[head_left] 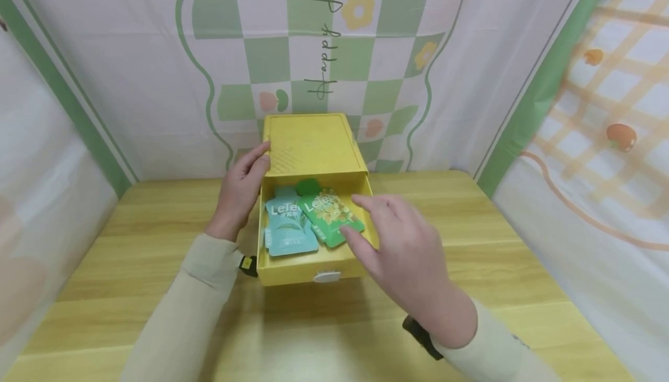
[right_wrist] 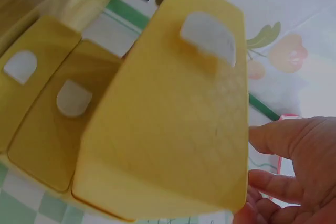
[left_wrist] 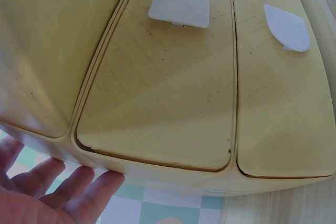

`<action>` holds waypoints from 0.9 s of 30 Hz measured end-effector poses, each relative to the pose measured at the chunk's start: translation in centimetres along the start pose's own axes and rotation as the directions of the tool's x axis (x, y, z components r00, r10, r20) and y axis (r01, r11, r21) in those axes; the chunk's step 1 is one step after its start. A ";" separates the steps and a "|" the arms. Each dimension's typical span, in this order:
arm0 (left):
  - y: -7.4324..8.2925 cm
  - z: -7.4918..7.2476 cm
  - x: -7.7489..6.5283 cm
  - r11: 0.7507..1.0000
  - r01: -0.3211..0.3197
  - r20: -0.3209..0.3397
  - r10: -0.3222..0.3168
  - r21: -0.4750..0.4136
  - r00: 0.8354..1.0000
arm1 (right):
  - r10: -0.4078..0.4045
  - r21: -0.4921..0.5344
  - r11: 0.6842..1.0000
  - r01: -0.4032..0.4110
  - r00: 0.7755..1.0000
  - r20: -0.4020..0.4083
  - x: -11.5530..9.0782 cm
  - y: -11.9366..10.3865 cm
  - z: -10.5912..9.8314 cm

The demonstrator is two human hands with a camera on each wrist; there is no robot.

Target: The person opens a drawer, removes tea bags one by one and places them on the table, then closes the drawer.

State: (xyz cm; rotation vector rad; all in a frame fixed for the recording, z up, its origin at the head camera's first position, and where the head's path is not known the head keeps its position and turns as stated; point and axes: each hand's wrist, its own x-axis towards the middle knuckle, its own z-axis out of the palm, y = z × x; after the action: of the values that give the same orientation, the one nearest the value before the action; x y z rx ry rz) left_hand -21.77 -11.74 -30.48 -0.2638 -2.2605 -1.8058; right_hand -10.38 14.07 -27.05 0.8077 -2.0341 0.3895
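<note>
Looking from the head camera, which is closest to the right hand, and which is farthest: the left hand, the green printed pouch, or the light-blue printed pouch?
From the right hand:
1. Green printed pouch: right side of the open drawer.
2. Light-blue printed pouch: left side of the drawer.
3. Left hand: at the yellow box's left side.

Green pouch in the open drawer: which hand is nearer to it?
Right. The right hand is just right of the green pouch, thumb tip overlapping it in the head view; the left hand is farther off leftward, against the side of the yellow cabinet.
</note>
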 end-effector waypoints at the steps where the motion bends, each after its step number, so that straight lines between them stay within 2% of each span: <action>1: -0.4 0.0 0.2 1.000 -0.004 -0.002 0.004 -0.002 1.000 | 0.003 -0.008 1.000 -0.003 1.000 0.016 0.2 0.2 0.0; 6: -1.8 0.1 0.8 1.000 -0.025 -0.011 0.025 0.004 1.000 | 0.015 -0.029 0.999 -0.012 0.996 0.087 1.0 1.2 0.1; 14: -1.9 0.0 0.8 1.000 -0.024 -0.010 0.024 0.006 1.000 | 0.011 -0.074 0.997 0.003 0.984 0.177 2.5 2.8 0.6; 17: -1.6 0.0 0.7 1.000 -0.015 -0.007 0.015 0.003 1.000 | 0.051 -0.082 0.996 -0.031 0.967 0.251 3.1 3.3 0.7; 20: -0.4 0.0 0.2 1.000 -0.004 0.003 0.004 0.000 1.000 | 0.123 -0.087 0.991 -0.098 0.923 0.364 3.5 3.6 0.7; 24: 1.1 0.0 -0.5 1.000 0.001 0.011 -0.001 0.009 1.000 | 0.219 -0.120 0.976 -0.183 0.829 0.514 4.2 3.8 1.0; 27: 1.3 -0.1 -0.7 1.000 -0.004 0.008 0.004 0.012 1.000 | 0.254 -0.144 0.967 -0.210 0.765 0.592 4.7 3.9 1.5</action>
State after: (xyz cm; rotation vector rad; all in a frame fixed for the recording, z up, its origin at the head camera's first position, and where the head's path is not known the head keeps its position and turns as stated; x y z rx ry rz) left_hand -20.73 -11.53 -29.41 -0.2736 -2.2746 -1.7918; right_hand -15.77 14.27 -23.85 0.6892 -2.7569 0.2006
